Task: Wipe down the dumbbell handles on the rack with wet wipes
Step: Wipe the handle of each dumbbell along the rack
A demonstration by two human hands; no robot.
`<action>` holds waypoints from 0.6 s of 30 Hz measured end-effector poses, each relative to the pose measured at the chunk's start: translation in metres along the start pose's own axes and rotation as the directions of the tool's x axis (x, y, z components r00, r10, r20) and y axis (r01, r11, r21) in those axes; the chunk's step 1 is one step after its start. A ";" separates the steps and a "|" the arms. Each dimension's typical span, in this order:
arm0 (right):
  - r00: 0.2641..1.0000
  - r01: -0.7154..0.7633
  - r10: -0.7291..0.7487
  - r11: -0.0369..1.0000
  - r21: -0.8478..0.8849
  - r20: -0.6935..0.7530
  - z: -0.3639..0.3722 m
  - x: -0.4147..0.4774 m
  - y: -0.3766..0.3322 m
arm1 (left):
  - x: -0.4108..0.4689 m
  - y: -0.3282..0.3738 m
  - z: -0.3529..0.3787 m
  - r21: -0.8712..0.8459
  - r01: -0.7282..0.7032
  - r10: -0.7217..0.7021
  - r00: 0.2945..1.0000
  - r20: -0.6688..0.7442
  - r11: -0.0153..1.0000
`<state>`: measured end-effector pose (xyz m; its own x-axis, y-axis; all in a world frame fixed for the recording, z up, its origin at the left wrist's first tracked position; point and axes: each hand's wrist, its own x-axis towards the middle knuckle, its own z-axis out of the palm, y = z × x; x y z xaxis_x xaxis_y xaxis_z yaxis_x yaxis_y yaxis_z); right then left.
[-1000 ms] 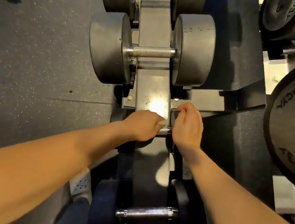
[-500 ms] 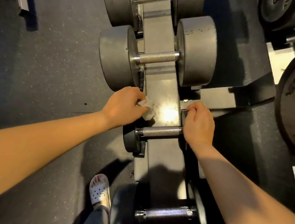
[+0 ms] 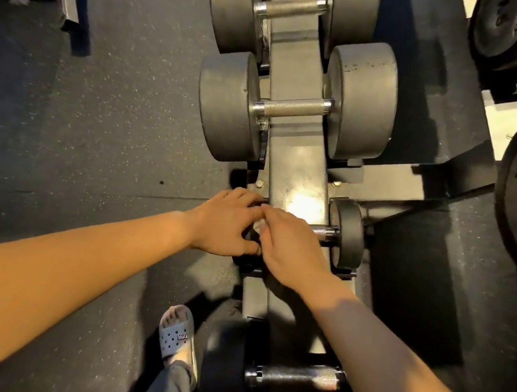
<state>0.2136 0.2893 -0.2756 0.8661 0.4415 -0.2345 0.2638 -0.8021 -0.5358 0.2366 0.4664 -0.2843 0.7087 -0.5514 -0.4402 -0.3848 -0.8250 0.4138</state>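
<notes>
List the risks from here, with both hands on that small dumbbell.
1. The small dumbbell may roll out of its cradle, and the sandalled foot stands beside the rack just below it.
2. The left hand and right hand crowd together, so fingers could get pinched against the rack.
3. The wet wipe is bunched between them, so the bare handle end might get missed.
</notes>
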 end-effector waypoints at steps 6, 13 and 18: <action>0.912 -0.216 0.221 0.975 -0.052 0.345 0.001 0.038 0.008 | -0.031 0.009 0.027 -0.384 0.025 -0.153 0.939 -0.307 0.923; 0.984 -0.001 0.037 0.979 -0.203 0.173 0.003 0.021 0.015 | -0.024 0.007 0.024 -0.237 0.160 -0.213 0.952 -0.221 0.958; 0.955 0.295 -0.285 0.902 -0.316 0.080 0.030 -0.015 0.037 | -0.026 0.012 0.029 -0.314 0.210 -0.280 0.939 -0.198 0.926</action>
<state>0.1980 0.2651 -0.3161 0.7180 0.6825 -0.1365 0.6278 -0.7197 -0.2963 0.1967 0.4670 -0.2908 0.8907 -0.2622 -0.3715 -0.0217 -0.8406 0.5413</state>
